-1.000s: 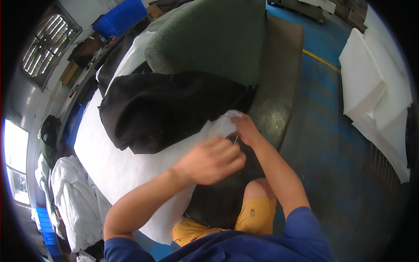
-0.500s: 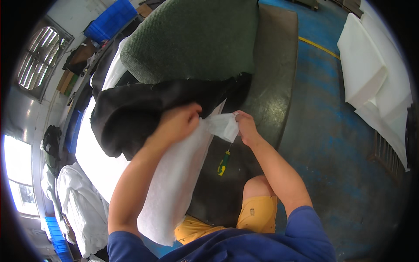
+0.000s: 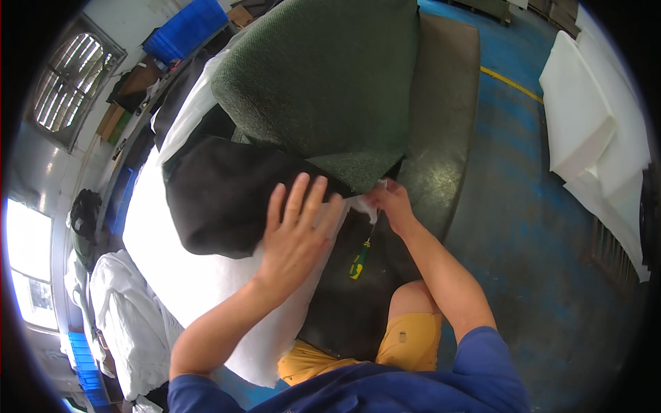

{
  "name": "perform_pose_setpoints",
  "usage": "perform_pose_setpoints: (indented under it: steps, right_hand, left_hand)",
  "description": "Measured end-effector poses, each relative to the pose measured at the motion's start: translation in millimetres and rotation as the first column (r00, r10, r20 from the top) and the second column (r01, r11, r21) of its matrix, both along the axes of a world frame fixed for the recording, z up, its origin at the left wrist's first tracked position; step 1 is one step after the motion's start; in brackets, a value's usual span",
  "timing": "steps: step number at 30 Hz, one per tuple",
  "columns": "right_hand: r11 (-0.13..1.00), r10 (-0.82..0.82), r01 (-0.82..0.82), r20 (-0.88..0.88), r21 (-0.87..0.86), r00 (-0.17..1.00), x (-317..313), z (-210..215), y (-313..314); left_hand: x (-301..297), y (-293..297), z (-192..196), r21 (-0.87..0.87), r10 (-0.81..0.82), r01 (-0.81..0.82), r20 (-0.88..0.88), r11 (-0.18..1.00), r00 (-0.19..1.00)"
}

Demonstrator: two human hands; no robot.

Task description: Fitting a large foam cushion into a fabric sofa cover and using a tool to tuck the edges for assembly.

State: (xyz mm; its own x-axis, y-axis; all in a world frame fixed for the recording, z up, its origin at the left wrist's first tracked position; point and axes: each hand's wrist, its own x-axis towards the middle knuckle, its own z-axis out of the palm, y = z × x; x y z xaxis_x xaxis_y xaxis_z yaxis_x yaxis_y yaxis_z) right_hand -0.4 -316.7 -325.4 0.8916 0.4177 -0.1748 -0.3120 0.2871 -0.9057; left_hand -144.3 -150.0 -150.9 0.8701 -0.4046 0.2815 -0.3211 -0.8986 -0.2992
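My left hand (image 3: 296, 230) lies with its fingers spread over the edge of the white batting (image 3: 206, 282) and the black cloth (image 3: 217, 196). Holding nothing, it presses flat there. Pinched in my right hand (image 3: 390, 205) is a thin corner of the white batting, just under the tip of the green woven cover (image 3: 317, 76). The cover lies turned back over the padded piece, with the black cloth folded out along its near side. A screwdriver with a green and yellow handle (image 3: 359, 261) rests on the dark work surface (image 3: 344, 310), below my right hand.
The worn bench top (image 3: 444, 89) runs along the right of the cover. Large white foam pieces (image 3: 585, 117) stand farther right on the blue-grey floor (image 3: 509, 275). At left are a blue crate (image 3: 184, 27), a cluttered shelf and a heap of white material (image 3: 124, 316).
My left hand has opened and flattened onto the batting and black cloth. The green cover's near corner now reaches down toward my right hand, and less white batting shows between my hands.
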Motion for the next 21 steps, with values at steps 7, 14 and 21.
perform_pose_setpoints:
  steps: [7, 14, 21]
  right_hand:
    - [0.854, 0.163, 0.333, 0.814, -0.399, 0.558, -25, -6, 33]
    - [0.949, 0.242, -0.106, 0.469, -0.297, 0.850, -19, 3, 37]
    - [0.927, 0.192, -0.021, 0.428, -0.374, 0.883, 10, 13, 19]
  left_hand:
    - [74, 47, 24, -0.093, -0.011, 0.048, 0.357, 0.995, 0.934]
    - [89, 12, 45, -0.295, -0.136, 0.345, 0.552, 0.891, 0.822]
    - [87, 31, 42, -0.293, -0.029, 0.117, 0.289, 0.949, 0.957]
